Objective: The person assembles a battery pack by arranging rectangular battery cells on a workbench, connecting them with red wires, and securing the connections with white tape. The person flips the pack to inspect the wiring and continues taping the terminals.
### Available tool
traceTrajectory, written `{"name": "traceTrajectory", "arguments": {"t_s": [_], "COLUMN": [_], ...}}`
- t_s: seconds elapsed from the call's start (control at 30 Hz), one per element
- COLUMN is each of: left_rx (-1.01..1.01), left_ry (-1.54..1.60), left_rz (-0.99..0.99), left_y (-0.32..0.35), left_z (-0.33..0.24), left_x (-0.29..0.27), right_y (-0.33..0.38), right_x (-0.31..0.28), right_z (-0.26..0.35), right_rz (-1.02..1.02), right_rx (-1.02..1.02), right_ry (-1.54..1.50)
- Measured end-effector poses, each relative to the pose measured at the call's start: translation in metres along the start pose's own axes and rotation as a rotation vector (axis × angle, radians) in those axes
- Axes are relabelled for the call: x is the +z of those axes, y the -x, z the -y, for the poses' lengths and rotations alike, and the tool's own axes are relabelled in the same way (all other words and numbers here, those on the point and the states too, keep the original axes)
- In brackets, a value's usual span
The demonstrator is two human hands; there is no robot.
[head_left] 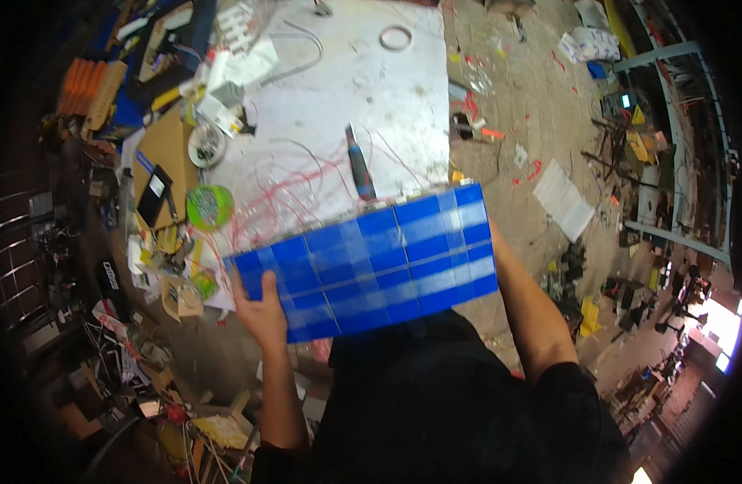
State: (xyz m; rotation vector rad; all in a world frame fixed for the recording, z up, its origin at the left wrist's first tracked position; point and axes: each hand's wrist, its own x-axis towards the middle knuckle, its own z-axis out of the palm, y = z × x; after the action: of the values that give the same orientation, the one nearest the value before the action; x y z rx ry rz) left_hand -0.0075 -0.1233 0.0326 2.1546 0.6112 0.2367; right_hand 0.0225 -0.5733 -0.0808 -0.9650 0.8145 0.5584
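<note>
A long blue battery pack (363,270), made of rows of block-shaped cells with shiny clear tape across them, is tilted between my hands in front of my body. My left hand (262,313) grips its left end, with the thumb up over the blue face. At the right end, my right hand (497,234) is mostly hidden behind the pack; only the wrist and forearm show clearly. Just beyond the pack's far edge, a screwdriver-like tool (359,168) with a dark blue-grey handle lies on the white tabletop (339,81). Thin red wires (286,189) spread around it.
A tape roll (395,38) lies at the table's far side. To the left are a green bowl (209,206) of small parts, a white round container (206,145), cardboard (168,145) and orange blocks (85,87). A paper sheet (564,199) and scraps litter the floor at right, beside a metal rack (681,145).
</note>
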Motion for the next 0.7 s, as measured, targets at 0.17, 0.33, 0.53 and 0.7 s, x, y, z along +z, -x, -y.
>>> {"name": "traceTrajectory", "arguments": {"t_s": [0.17, 0.33, 0.53, 0.7], "left_rx": [-0.033, -0.033, -0.013, 0.048], "left_ry": [0.113, 0.076, 0.041, 0.039], "left_rz": [0.012, 0.002, 0.035, 0.105], "left_y": [-0.001, -0.002, -0.001, 0.01], "left_z": [-0.005, -0.005, -0.002, -0.002], "left_x": [0.001, 0.003, 0.0, -0.013], "right_y": [-0.017, -0.024, 0.042, 0.103], "right_x": [-0.029, -0.047, -0.024, 0.003], "right_z": [-0.009, -0.019, -0.015, 0.0], "right_rz": [-0.161, -0.23, -0.165, -0.022], "right_rx": [0.044, 0.008, -0.204, -0.261], "right_ry": [0.086, 0.171, 0.131, 0.086]}}
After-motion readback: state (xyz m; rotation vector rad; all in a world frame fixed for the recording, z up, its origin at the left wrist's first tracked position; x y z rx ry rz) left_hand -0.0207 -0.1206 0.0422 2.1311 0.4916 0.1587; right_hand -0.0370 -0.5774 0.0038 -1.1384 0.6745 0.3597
